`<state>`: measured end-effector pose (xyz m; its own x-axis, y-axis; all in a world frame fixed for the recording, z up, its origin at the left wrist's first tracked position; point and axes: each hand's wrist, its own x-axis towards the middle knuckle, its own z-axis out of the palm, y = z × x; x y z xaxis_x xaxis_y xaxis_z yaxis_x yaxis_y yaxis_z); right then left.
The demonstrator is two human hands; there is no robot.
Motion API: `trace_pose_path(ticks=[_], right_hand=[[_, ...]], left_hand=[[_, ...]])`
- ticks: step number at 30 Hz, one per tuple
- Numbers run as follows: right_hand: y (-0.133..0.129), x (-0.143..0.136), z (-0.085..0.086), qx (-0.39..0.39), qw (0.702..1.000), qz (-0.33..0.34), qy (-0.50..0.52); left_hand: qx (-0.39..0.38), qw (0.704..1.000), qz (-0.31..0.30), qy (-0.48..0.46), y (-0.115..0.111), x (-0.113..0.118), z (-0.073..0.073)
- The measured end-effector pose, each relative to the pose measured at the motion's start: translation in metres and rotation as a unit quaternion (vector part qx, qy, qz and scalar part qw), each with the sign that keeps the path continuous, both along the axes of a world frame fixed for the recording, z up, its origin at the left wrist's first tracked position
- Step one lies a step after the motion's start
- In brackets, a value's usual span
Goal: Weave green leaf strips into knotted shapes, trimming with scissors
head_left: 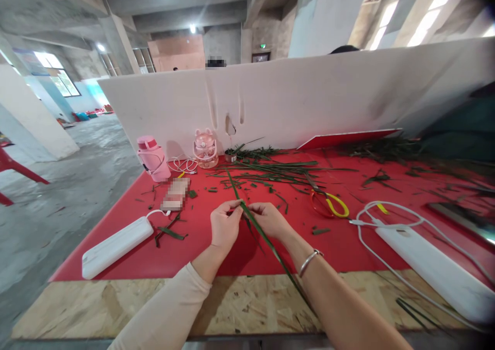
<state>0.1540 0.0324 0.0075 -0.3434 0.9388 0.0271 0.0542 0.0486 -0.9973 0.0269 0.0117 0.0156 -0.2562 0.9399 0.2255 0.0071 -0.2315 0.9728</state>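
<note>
We have a leaf strip [259,228] between our left hand [225,223] and right hand [269,219], reaching from beyond them back toward us; farther ahead, loose leaves [278,171] lie on the tabletop [174,262], before a partition [294,102]; left of our left hand we find a corded device [118,247], and ahead of it a flask [153,159], with a bottle [205,151] to the flask's right; right of our right hand lie scissors [330,205], then, farther right and nearer us, a second device [433,271].
</note>
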Motion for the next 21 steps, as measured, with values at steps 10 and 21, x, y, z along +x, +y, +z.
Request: trace_pose_path(ticks=[10, 21], right_hand=[[-0.004, -0.002, 0.002, -0.029, 0.994, -0.016, 0.102], [-0.008, 0.0, 0.008, -0.041, 0.981, -0.011, 0.187]], left_hand=[[-0.042, 0.982, -0.06, -0.175, 0.002, 0.004, -0.002], [-0.022, 0.967, -0.16, -0.195, 0.003, 0.004, -0.001]])
